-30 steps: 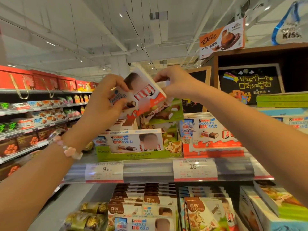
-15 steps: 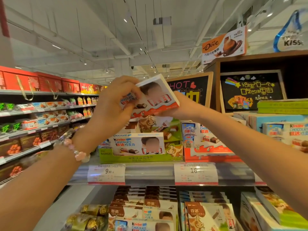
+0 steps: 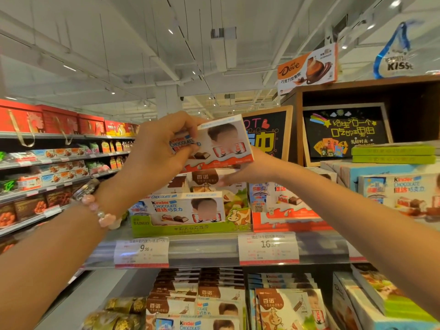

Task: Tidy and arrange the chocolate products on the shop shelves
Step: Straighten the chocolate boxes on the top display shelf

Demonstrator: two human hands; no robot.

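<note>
A white and orange Kinder chocolate box (image 3: pixel 223 144) is held up in front of the top shelf. My left hand (image 3: pixel 157 153) grips its left end with curled fingers and thumb. My right hand (image 3: pixel 250 172) is below and behind its right end, fingers reaching under the box toward a brown-topped Bainuo pack (image 3: pixel 204 179); whether it holds anything is hidden. Beneath, another Kinder box (image 3: pixel 183 208) sits in a green display tray (image 3: pixel 190 228). To the right stand more Kinder boxes in an orange tray (image 3: pixel 285 222).
The shelf edge (image 3: pixel 209 251) carries price tags. Below it lie stacked chocolate packs (image 3: pixel 202 291) and gold-wrapped sweets (image 3: pixel 114 313). Larger Kinder boxes (image 3: pixel 400 189) and green boxes (image 3: pixel 392 154) pile up at the right. Chalkboard signs (image 3: pixel 345 134) stand behind. An aisle of shelves runs along the left.
The Kinder box has been turned from tilted steeply to nearly level, front facing me. My right hand dropped from its top edge to beneath its right end.
</note>
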